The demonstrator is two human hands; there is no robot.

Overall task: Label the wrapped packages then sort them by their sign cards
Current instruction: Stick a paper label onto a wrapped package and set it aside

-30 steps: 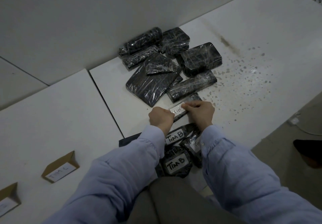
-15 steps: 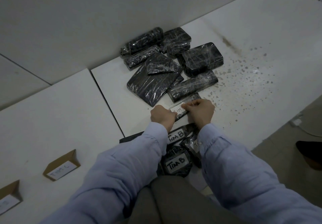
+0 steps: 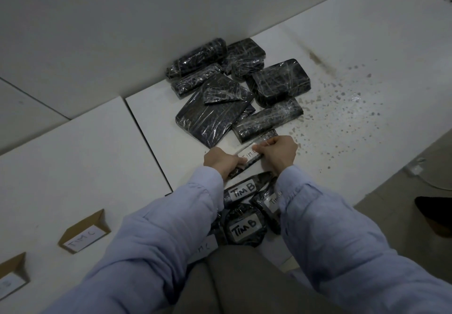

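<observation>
Still pinching the slim package (image 3: 252, 162) in left grip (image 3: 221, 164) and right grip (image 3: 277, 153) — pressing its label (image 3: 247, 154) down, no sorting yet.

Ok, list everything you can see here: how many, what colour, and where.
unlabelled packages: about eight, black under clear film, heaped at the table's far middle
slim package: one, black with a white "TIM C" label, held just on the near side of the heap
labelled packages: at least four, black with white labels, two reading "Tim B", at the near edge between the arms
sign cards: two, brown folded card with white labels, near left; one reads "TIM C", the other is unreadable
table: one, white panels
stains: many, dark, speckled on the table's right
sleeves: two, light blue
left hand: grips the slim package's left end
right hand: fingers pinch its labelled end
</observation>
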